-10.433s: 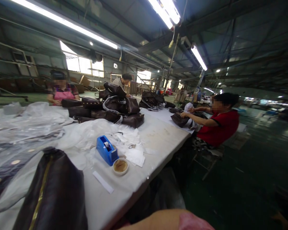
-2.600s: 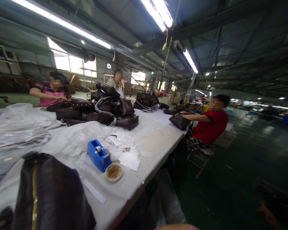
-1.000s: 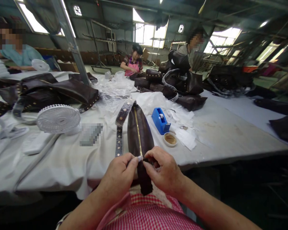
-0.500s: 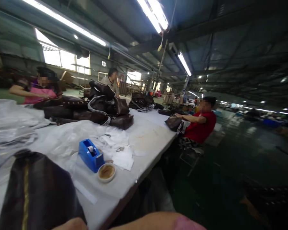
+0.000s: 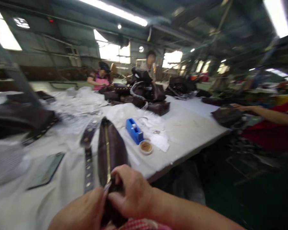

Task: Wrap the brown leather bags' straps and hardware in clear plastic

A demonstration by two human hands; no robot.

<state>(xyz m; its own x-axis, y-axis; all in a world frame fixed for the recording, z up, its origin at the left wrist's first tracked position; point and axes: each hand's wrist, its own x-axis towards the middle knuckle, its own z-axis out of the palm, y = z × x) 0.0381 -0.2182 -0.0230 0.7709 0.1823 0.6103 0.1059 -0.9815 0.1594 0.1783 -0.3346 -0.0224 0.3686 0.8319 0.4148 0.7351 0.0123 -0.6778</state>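
Observation:
A dark brown leather handbag [image 5: 116, 150] with a gold zipper [image 5: 108, 147] along its top lies in front of me, its near end toward my body. My left hand [image 5: 83, 207] is closed at the near end of the zipper, its fingertips mostly hidden. From the other side my right hand [image 5: 134, 191] is closed on the bag's dark edge, thumb and fingers bent around it. The two hands almost meet there. Left of the bag runs a studded dark strap [image 5: 88, 166].
Beyond the bag stand a blue tape dispenser [image 5: 134, 131] and a small round dish [image 5: 146, 147] of brown stuff. A dark flat phone-like slab [image 5: 46, 171] lies left. Dark bags [image 5: 158, 103] are piled farther back. Co-workers sit around the table [image 5: 189, 127]; one in red [image 5: 266, 127] is at right.
My view has swung left and down, so the table things appear farther right. Both hands now show at the bag's near end; before, only parts of a hand and arm showed.

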